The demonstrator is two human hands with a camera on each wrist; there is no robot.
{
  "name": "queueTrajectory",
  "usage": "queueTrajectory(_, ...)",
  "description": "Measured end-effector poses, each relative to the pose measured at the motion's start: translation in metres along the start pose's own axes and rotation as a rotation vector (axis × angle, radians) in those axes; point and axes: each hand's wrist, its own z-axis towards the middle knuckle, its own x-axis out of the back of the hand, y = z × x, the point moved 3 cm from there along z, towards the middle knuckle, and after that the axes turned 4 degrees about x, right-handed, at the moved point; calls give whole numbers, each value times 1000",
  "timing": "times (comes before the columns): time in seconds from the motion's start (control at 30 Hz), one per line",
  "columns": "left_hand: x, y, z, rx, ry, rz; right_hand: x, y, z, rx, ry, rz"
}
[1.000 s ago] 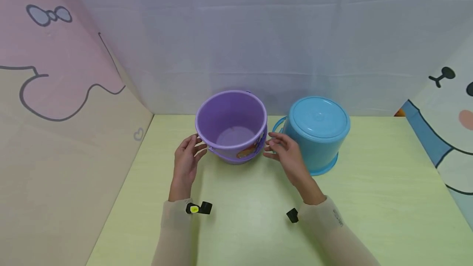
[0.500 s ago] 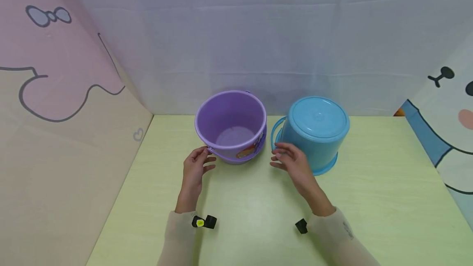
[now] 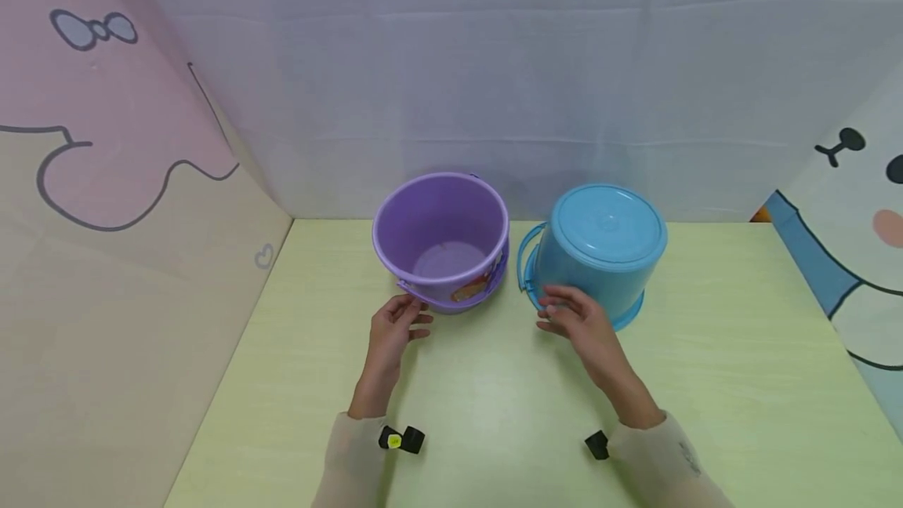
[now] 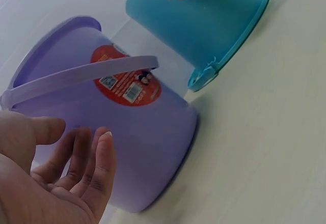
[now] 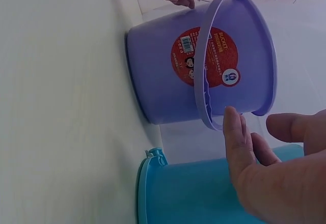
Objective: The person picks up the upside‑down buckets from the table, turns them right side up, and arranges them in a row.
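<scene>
A purple bucket (image 3: 440, 257) stands upright on the table, its mouth up and its handle hanging down the front over a red label (image 5: 205, 56). To its right a blue bucket (image 3: 607, 257) sits upside down, base up, with its handle out at the left. My left hand (image 3: 395, 333) is by the front left of the purple bucket, fingers loosely bent with nothing between them. In front of the blue bucket is my right hand (image 3: 580, 328), overlapping its lower side in the head view; its fingers are relaxed and hold nothing.
Both buckets stand on a pale yellow-green table (image 3: 487, 414) near its back edge. A white curtain (image 3: 494, 85) hangs behind. Printed panels with cartoon drawings (image 3: 106, 139) flank the table left and right.
Both hands have drawn back toward the front and shifted right, the left from the purple bucket's side, the right from between the buckets. The buckets stay in place.
</scene>
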Motion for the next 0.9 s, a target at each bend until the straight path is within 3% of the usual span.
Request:
queueTrajectory(0.6, -40, -15, -7, 6, -119, 82, 33, 6, -25, 45, 37, -46)
queueTrajectory(0.9, -62, -25, -11, 26, -173, 110, 48, 12, -34, 29, 77, -54)
